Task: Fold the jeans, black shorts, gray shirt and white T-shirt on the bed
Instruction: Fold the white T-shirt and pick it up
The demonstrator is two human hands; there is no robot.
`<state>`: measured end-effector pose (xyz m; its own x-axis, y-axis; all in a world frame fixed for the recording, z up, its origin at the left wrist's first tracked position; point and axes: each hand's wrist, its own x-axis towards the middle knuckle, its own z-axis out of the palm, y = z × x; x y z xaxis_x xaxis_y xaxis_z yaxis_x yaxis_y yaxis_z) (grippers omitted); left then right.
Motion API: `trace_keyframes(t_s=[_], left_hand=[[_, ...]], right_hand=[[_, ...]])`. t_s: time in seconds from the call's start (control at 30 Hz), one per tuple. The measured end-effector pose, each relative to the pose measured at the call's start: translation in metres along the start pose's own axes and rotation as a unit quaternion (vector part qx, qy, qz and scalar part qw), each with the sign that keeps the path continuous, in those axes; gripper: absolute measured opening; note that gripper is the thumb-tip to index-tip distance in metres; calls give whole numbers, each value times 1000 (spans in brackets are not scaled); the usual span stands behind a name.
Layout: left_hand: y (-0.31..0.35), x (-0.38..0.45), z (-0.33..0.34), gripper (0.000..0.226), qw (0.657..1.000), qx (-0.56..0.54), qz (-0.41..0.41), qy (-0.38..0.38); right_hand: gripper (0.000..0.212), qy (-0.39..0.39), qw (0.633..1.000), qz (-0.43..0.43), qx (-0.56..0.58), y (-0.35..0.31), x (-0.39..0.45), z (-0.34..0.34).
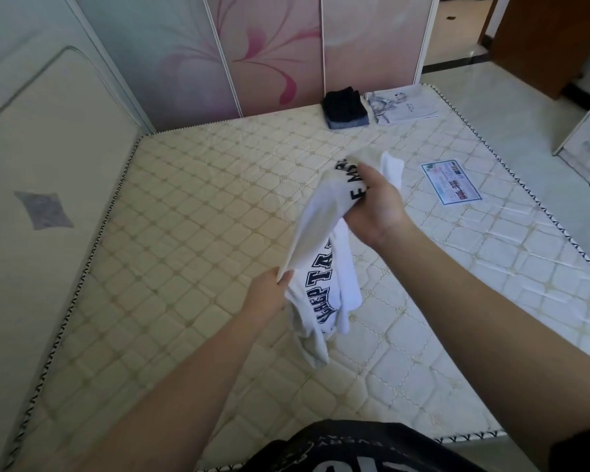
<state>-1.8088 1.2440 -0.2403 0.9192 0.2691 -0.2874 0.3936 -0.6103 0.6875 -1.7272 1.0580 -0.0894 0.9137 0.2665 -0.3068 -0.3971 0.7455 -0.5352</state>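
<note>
Nearest the camera, at the bottom edge: a black garment with white print (355, 451), worn by the person; lettering too cropped to read.

Both forearms reach out over the bare quilted mattress (171, 253), cream with a diamond stitch pattern and a zigzag border trim.

Left hand (269, 294): fingers curled, gripping the near edge of the white T-shirt (321, 240) from its left side. Right hand (372, 206): farther out and higher, fingers wrapped around the shirt's upper bunched part, thumb side toward the camera.

White T-shirt: held up off the mattress between the two hands, crumpled, not spread flat. White fabric with dark navy block lettering outlined in white, running along the hanging section; a second line of plain black letters sits near the right hand. Words only partly legible because of folds. A loose tail of fabric droops below the left hand toward the mattress; cannot tell if it touches.

To the right, flat on the mattress: a printed label (452, 181), blue-bordered.

Far edge of the mattress: a folded stack, black shorts (343, 103) on top of a gray-blue folded item (349, 123). Just right of it, a folded pale garment with a gray graphic (402, 105).

Behind: sliding wardrobe panels with a pink flower print (263, 52).
</note>
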Motion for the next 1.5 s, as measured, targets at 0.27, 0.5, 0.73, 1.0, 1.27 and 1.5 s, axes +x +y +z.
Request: trace_keyframes(t_s=[0.27,0.5,0.73,1.0,1.27,1.5], left_hand=[[63,-15,-69,58,943,262,116,-169],[108,-12,-53,63,995,-77,53,-38],[155,-22,-52,48,926,-377,7,7],[185,-44,-99,41,920,-362,123,92],[116,5,-151,42,922,-376,80,-48],[-34,-1,-121,13,975,-197,88,-50]], right_hand=[[33,51,984,74,-151,7,27,-53],[38,34,907,111,-405,73,9,-114],[53,51,877,-27,-476,118,-56,-158],[31,82,803,33,-589,131,-24,-157],[31,142,954,62,-257,90,0,-73],[43,22,995,39,-91,75,-8,57]])
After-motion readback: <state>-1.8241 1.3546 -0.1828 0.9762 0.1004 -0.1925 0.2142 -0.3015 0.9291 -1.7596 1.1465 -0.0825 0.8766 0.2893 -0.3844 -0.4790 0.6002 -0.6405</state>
